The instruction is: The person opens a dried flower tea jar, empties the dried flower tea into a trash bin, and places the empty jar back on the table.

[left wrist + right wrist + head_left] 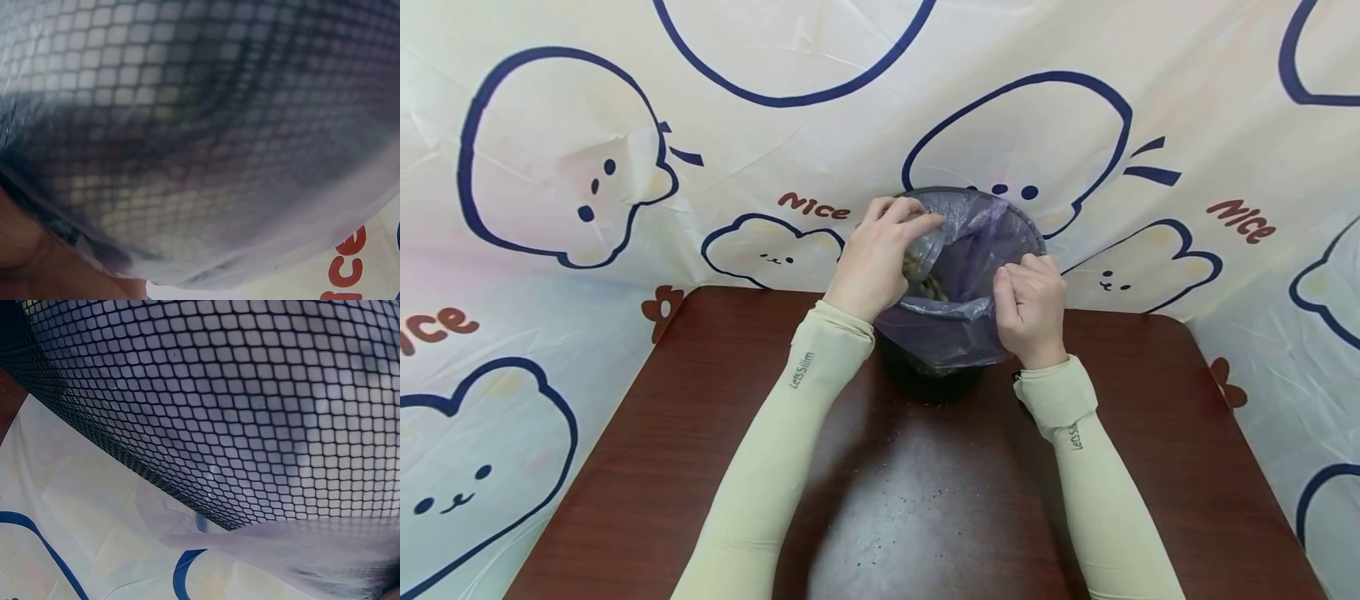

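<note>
A black mesh bin (934, 379) stands at the far middle of a dark wooden table (647, 467), lined with a thin purple-grey plastic bag (958, 329). My left hand (883, 250) grips the bag's edge at the bin's left rim, fingers curled over it. At the front right of the rim my right hand (1028, 304) pinches the bag's edge. Brownish scraps (921, 279) lie inside the bag. The left wrist view is filled by the bag (200, 206) over mesh, blurred. In the right wrist view the mesh wall (237, 406) is close, with the bag's edge (294, 550) hanging below.
A cream cloth backdrop (572, 167) printed with cartoon bears and "nice" surrounds the table on three sides. Small dark crumbs (917, 508) are scattered on the tabletop in front of the bin. Both forearms wear beige sleeves (775, 467).
</note>
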